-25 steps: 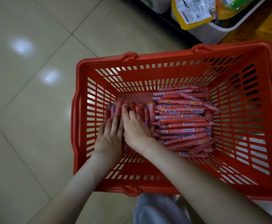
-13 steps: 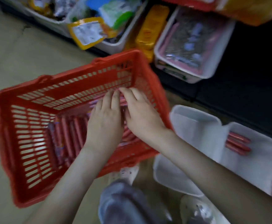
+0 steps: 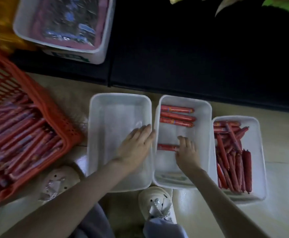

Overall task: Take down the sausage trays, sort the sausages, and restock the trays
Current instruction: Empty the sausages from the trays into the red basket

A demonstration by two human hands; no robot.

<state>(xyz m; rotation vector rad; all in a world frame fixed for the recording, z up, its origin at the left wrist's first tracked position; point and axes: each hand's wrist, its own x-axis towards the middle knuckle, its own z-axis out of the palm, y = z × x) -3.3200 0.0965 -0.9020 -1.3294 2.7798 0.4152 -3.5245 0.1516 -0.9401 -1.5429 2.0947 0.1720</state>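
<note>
Your right hand [image 3: 185,152] seems to pinch the sausage [image 3: 166,147] lying crosswise, its free end pointing toward your flat, empty left hand [image 3: 135,146].

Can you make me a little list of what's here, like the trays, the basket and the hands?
left tray: no sausages showing
middle tray: three sausages at the far end, one lone sausage nearer
right tray: many sausages
red basket: lots of sausages
left hand: fingers straight, over the left tray
right hand: on the lone sausage; grip unclear
</note>
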